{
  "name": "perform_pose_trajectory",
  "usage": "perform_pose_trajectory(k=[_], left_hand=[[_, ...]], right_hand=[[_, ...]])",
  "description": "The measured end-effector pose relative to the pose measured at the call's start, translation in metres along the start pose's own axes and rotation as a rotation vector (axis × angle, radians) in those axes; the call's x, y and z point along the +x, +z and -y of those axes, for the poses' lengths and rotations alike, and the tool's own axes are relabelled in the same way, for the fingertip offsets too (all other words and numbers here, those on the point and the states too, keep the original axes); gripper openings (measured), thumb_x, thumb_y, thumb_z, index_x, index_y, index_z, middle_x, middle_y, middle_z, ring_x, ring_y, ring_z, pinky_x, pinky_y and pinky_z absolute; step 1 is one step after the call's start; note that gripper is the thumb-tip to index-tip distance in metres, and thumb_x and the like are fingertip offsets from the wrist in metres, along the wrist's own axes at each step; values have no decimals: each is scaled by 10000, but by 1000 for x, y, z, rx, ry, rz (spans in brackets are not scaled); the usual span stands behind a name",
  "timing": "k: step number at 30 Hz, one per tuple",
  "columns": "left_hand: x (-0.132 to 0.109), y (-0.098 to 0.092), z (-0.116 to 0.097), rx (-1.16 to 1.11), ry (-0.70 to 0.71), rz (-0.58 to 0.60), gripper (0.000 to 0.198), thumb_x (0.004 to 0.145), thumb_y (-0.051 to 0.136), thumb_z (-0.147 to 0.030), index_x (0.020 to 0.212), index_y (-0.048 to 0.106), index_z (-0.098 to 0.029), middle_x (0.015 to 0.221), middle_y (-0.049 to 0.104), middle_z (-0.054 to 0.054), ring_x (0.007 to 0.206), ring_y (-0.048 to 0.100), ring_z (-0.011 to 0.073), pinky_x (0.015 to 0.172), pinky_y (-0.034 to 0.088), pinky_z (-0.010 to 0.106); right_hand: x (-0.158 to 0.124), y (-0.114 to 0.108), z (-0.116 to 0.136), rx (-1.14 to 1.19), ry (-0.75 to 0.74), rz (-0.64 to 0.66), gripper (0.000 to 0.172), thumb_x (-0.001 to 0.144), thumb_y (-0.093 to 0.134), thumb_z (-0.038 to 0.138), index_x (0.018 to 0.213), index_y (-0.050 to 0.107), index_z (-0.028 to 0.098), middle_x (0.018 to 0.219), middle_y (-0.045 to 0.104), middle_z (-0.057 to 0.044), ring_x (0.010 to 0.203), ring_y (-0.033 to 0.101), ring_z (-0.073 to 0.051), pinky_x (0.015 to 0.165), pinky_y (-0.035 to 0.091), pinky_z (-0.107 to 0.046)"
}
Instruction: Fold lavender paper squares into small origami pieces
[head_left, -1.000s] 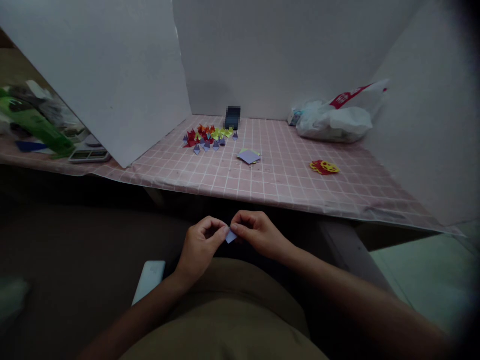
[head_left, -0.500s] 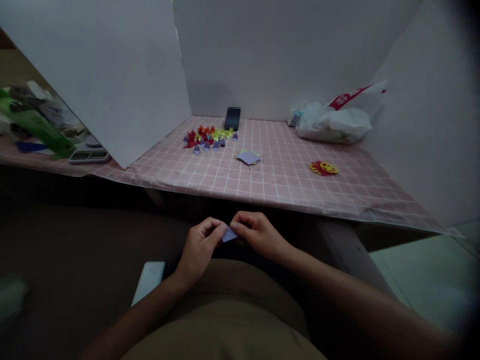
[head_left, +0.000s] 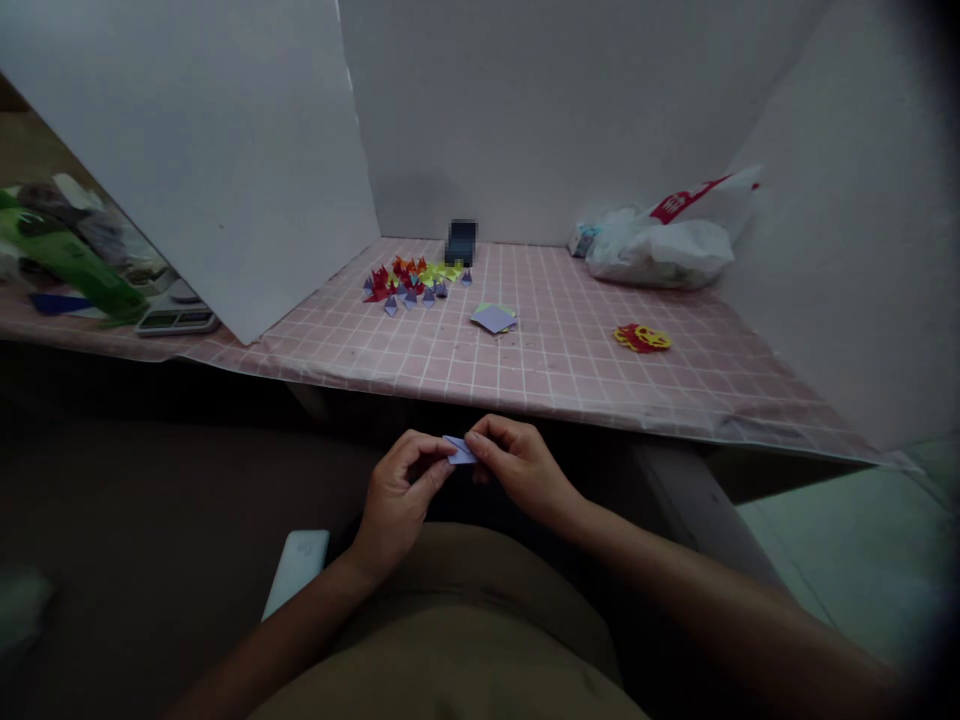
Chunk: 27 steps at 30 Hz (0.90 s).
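Between my two hands, above my lap and in front of the table edge, is a small folded piece of purple paper. My left hand pinches its left end between thumb and fingers. At its other end, my right hand grips it with thumb and forefinger, hiding part of it. On the table lies a small stack of square paper, purple on top with a yellow-green edge below. Farther back and left stand several small folded paper figures in red, orange, yellow and purple.
A dark phone-like object stands behind the figures. Red and yellow cut-out pieces lie on the right, before a white plastic bag. White panels enclose the table. A scale and green bottle are left; a white slab lies below.
The purple paper has turned and now lies flatter, with more of its upper edge showing. My left fingers have shifted along it and opened slightly. Both hands still hold it.
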<state>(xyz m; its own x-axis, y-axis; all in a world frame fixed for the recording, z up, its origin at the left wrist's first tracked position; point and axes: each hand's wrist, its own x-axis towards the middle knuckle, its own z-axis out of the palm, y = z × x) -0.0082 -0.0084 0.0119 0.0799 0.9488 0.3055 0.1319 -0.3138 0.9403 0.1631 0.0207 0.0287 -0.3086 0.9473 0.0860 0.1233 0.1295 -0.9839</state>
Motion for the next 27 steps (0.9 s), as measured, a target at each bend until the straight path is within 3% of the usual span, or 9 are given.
perform_pose_trajectory(k=[5, 11, 15, 17, 22, 27], left_hand=[[4, -8, 3, 57, 131, 61, 105, 874, 663, -164, 917, 708, -248, 935, 597, 8, 900, 589, 154, 817, 462, 283], [9, -15, 7, 25, 168, 120, 124, 863, 673, -158, 931, 715, -252, 1142, 595, 51, 1109, 575, 208, 915, 468, 336], [8, -15, 4, 12, 172, 150, 103, 869, 663, -150, 911, 699, -237, 950, 651, 25, 896, 630, 165, 792, 498, 288], [7, -14, 2, 51, 172, 115, 98, 875, 651, -141, 900, 691, -228, 869, 656, 12, 813, 628, 149, 730, 497, 265], [3, -12, 1, 235, 285, -74, 100, 886, 634, -128, 904, 670, -220, 876, 680, 12, 812, 637, 148, 751, 508, 275], [0, -11, 0, 375, 429, -150, 122, 890, 632, -109, 939, 668, -215, 902, 700, 22, 835, 664, 149, 772, 524, 280]], right_hand=[[1, -3, 3, -34, -27, 45, 215, 902, 539, 312, 741, 561, 171, 608, 534, 28, 537, 496, -108, 522, 373, -235], [1, -9, 4, -120, -114, 157, 219, 931, 510, 291, 759, 562, 165, 636, 519, 23, 575, 460, -106, 546, 352, -236], [1, -10, 3, -144, -148, 201, 216, 940, 513, 285, 771, 577, 167, 641, 518, 26, 582, 460, -107, 551, 349, -237], [1, -9, 3, -153, -166, 179, 203, 942, 518, 277, 780, 582, 172, 652, 524, 26, 591, 465, -110, 558, 357, -238], [-5, -6, 7, -237, -313, -29, 106, 928, 580, 281, 867, 588, 195, 755, 580, 3, 676, 520, -134, 629, 415, -255], [-12, 1, 7, -399, -549, 39, 40, 917, 610, 225, 949, 608, 201, 779, 592, -13, 673, 535, -142, 622, 422, -264]])
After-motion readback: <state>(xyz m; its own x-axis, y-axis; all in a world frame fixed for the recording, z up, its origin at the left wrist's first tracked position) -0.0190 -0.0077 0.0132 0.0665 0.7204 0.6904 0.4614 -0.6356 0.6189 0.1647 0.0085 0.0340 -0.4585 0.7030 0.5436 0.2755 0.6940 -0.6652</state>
